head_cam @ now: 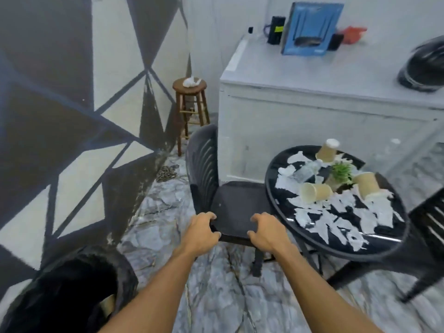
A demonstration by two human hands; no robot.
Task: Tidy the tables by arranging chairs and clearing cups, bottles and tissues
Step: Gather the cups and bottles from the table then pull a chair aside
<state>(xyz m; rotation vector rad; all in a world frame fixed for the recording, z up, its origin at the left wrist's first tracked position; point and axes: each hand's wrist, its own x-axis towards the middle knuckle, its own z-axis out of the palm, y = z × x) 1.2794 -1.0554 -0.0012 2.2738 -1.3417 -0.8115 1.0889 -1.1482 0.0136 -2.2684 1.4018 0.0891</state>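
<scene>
**Chair (236, 207) held by its seat**

The left hand (200, 230) grips the seat's near left corner; the right hand (266, 233) curls over its near edge. The chair stands just beside the table (272, 179), which carries tipped cups (314, 192) and torn tissues (336, 219).

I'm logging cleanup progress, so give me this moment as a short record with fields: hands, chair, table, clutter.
left hand: grips the front edge of the chair seat
right hand: grips the same edge, further right
chair: dark, beside the round table
table: black, not yet cleared
on table: three paper cups tipped or leaning, torn tissues, a clear bottle lying down, a small plant
elsewhere: wooden stool with a crumpled tissue on it
</scene>
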